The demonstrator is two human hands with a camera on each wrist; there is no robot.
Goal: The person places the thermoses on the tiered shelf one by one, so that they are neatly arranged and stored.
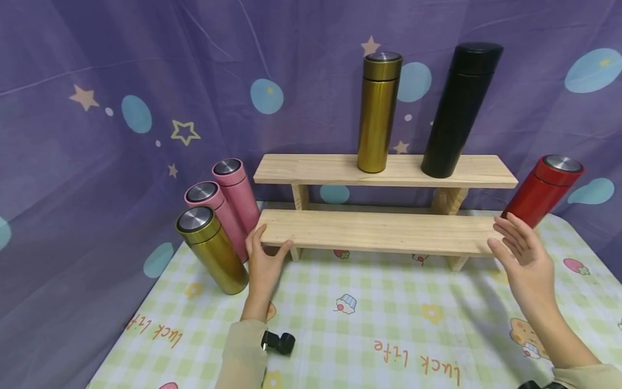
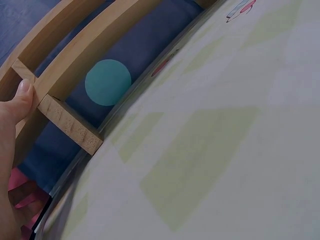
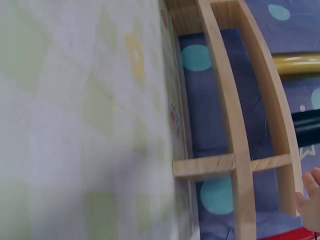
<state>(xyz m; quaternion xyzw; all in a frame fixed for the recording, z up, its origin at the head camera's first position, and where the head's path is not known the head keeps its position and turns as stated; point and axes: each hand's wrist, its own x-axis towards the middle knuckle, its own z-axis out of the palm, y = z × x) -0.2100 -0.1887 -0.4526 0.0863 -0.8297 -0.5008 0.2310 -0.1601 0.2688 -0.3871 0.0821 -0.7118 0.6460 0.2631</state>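
Note:
A two-tier wooden shelf [image 1: 379, 232] stands on the table. My left hand [image 1: 264, 270] holds the left end of its lower board, the thumb [image 2: 23, 95] on the front edge and the fingers round the end. Just off the right end of that board, my right hand [image 1: 532, 267] is raised with its fingers apart and nothing in it. Behind its fingertips stands a red thermos bottle [image 1: 543, 189], its base partly hidden. On the upper board stand a gold bottle [image 1: 380, 119] and a taller black bottle [image 1: 459, 113].
Left of the shelf stand two pink bottles [image 1: 239, 189] [image 1: 228, 221] and a shorter-looking gold bottle [image 1: 216, 256], close to my left hand. A green checked cloth [image 1: 379, 313] covers the table. Purple patterned fabric [image 1: 194, 70] hangs behind.

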